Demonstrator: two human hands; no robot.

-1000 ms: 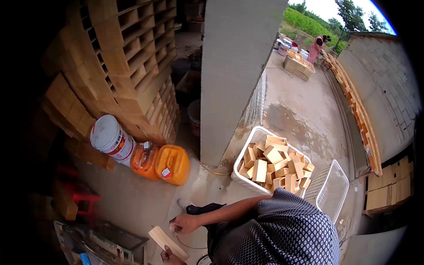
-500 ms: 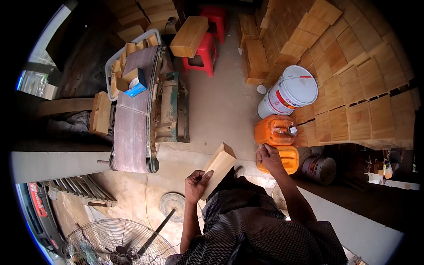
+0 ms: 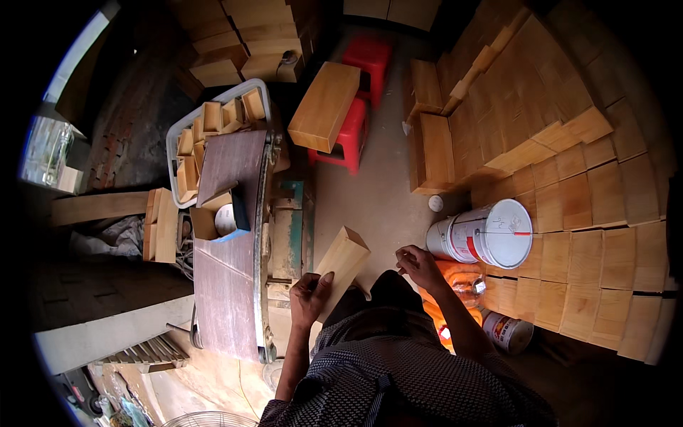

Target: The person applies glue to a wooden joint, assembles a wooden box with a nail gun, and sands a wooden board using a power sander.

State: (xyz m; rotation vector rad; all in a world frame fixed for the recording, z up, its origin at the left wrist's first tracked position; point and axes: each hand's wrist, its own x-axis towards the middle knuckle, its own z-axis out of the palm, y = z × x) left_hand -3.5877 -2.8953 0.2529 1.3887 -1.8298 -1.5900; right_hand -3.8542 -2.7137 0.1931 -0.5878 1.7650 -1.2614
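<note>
My left hand [image 3: 311, 295] grips a pale wooden box [image 3: 346, 257] by its near end, thumb on top. It is long and narrow, tilted up in front of my body. To the right, my right hand [image 3: 418, 265] hovers with curled, pinched fingers; what they hold, if anything, I cannot make out. Below that hand are orange jerrycans [image 3: 462, 281], partly hidden by my forearm. Left of the wooden box stands a belt machine with a brownish belt [image 3: 226, 299]. On the belt sits a small blue open carton [image 3: 242, 220] with a round white thing inside.
A grey tub [image 3: 173, 146] of small wooden boxes stands behind the belt. A larger wooden box [image 3: 324, 105] rests on a red stool [image 3: 352, 139] ahead. White buckets [image 3: 491, 235] and stacked wooden boxes [image 3: 526, 107] line the right side. A wire fan guard [image 3: 206, 420] shows at lower left.
The view has shifted forward: stools, tub and buckets sit lower in the picture, and the fan has mostly left it. My right hand has come closer to the wooden box, still held in my left.
</note>
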